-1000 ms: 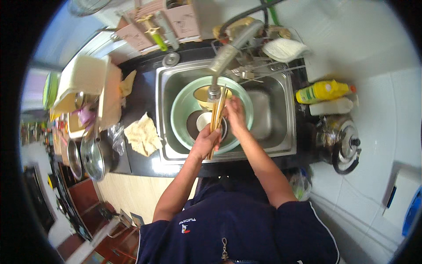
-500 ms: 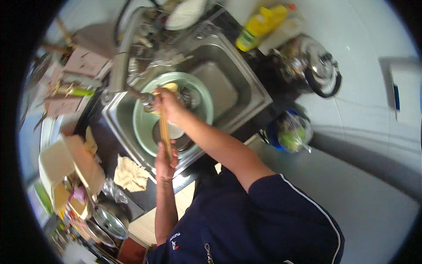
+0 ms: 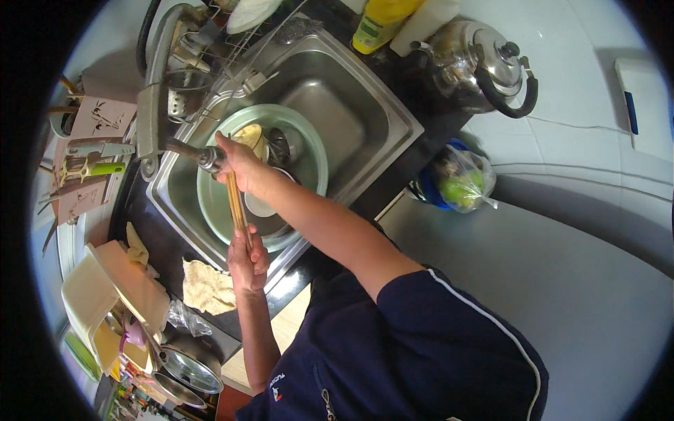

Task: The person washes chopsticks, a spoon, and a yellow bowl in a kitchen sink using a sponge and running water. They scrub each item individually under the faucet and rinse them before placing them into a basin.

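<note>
Black countertop [image 3: 404, 179], stainless steel sink [image 3: 340, 133]; pale green basin [image 3: 321, 151] sat in it. Chopstick bundle [image 3: 236, 200] was over the basin's left side. Left hand [image 3: 248, 263] gripped its near end; right hand [image 3: 239, 163] gripped the far end, by the faucet head [image 3: 210, 160]. Beige rag [image 3: 208, 286] lay left of the basin.

Bright and fairly sharp, fisheye-bent edges, black corners
</note>
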`<state>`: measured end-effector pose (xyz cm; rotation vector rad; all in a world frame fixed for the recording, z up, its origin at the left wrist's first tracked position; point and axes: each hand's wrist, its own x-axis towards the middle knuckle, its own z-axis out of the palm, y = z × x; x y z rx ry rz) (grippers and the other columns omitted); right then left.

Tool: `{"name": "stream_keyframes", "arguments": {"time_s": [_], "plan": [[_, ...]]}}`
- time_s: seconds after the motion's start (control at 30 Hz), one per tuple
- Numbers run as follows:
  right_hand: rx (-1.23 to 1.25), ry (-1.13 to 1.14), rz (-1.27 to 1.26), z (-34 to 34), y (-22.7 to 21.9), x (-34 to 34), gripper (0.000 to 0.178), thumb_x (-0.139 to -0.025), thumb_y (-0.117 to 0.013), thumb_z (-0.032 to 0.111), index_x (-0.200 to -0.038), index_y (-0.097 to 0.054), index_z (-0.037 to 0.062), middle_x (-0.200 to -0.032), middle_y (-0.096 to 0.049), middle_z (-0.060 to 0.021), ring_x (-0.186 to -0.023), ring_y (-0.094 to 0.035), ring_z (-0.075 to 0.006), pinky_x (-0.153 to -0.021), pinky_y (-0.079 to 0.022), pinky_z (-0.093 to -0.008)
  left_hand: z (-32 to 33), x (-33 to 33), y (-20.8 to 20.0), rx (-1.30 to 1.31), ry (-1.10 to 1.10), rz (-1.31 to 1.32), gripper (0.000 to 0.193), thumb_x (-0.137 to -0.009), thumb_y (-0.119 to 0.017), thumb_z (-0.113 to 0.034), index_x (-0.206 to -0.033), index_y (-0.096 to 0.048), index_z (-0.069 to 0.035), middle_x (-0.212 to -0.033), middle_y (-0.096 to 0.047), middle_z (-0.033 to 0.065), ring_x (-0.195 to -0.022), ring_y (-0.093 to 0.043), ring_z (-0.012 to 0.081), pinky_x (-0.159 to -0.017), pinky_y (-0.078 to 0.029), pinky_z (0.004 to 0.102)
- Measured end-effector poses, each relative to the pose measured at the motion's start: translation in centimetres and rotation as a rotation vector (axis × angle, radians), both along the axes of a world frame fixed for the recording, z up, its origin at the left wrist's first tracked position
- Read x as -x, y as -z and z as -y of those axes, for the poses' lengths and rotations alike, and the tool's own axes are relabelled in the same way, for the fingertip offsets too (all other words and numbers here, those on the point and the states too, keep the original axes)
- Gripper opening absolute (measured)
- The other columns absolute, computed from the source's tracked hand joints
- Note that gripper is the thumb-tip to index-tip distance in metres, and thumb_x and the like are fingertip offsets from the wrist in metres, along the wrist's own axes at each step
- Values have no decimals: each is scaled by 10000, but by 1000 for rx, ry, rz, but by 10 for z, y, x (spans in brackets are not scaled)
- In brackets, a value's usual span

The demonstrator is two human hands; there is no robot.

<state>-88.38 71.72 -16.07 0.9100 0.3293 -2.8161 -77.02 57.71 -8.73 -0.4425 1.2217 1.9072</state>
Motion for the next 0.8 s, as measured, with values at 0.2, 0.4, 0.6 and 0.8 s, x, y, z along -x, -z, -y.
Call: {"name": "stream_keyframes", "arguments": {"time_s": [0.2, 0.4, 0.6, 0.8], "plan": [[-111, -75, 100, 44, 4, -30, 261, -813, -593, 309, -674, -446, 145, -500, -366, 38, -375, -337, -81, -329, -273, -239, 2, 20, 29, 593, 215, -433, 348, -896, -508, -382, -955, -523, -40, -551, -478, 27, -393, -424, 90, -356, -326, 224], [-461, -13, 198, 28, 4, -24, 177, -824, -578, 222, -725, -464, 131, -566, -426, 14, -454, -421, -111, -373, -355, -273, -3, 10, 24, 579, 238, -646, 336, -931, -452, -266, -1146, -478, -9, -649, -505, 24, -450, -433, 85, -412, -338, 223], [33, -87, -187, -18, -6, -3, 405, -787, -589, 523, -672, -484, 148, -575, -502, 18, -429, -408, -103, -395, -305, -234, 19, -7, -3, -263, -49, 171, 344, -934, -444, -302, -1135, -492, -27, -586, -414, -5, -363, -261, 45, -326, -196, 186], [-130, -136, 8, 45, -4, -51, 288, -843, -596, 376, -746, -451, 148, -562, -352, 62, -446, -323, -65, -413, -291, -223, 4, 4, 21, 357, 22, -260, 266, -945, -418, -326, -891, -472, -71, -563, -413, -22, -394, -298, 54, -350, -241, 202]]}}
